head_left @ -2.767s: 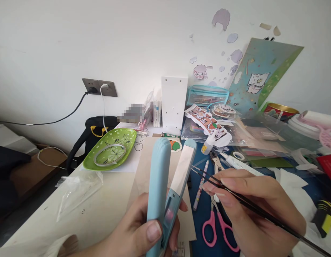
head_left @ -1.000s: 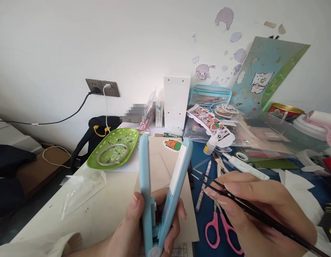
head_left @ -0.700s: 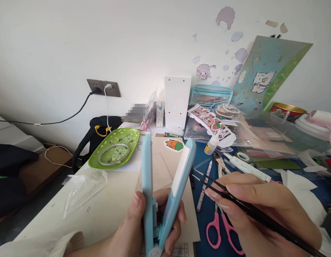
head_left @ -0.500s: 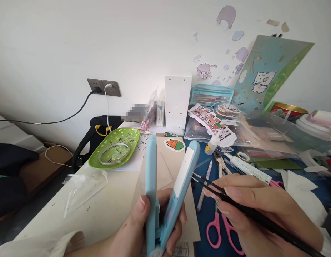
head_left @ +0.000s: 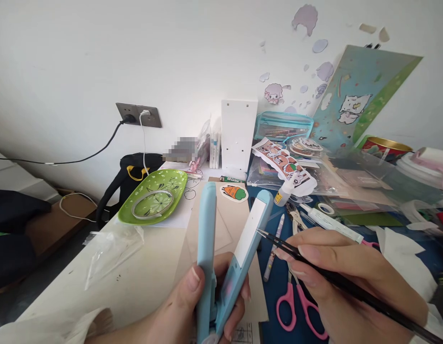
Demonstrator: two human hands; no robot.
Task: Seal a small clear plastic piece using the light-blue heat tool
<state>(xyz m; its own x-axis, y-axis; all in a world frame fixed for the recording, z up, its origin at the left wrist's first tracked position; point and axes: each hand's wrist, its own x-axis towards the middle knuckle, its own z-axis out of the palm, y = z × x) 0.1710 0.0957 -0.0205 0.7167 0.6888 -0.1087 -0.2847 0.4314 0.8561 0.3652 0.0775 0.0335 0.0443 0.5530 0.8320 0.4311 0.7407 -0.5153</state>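
Note:
In my left hand (head_left: 187,298) is a light blue mini hair straightener (head_left: 206,239), its two arms spread in a V with a white plate showing on the right arm. My right hand (head_left: 353,282) pinches black tweezers (head_left: 325,272). Their fine tips lie close together at the edge of the white plate; whether they touch it I cannot tell. Behind the straightener, a carrot sticker (head_left: 234,192) lies on a beige board (head_left: 224,210). Pink-handled scissors (head_left: 286,306) and a patterned pen (head_left: 274,248) are below and beside the tweezers.
A green plate (head_left: 128,210) with a white ring-shaped band stands at the left, beside crumpled clear plastic (head_left: 115,251). To the right are a small glue bottle (head_left: 284,195), a hole punch (head_left: 296,220), a white tube (head_left: 332,223) and a cut paper strip of cartoons (head_left: 275,157). A wall socket (head_left: 138,115) holds two plugs.
The tweezer tips have drawn closer together, and they now sit against the image of the white plate. The straightener has shifted slightly right and down.

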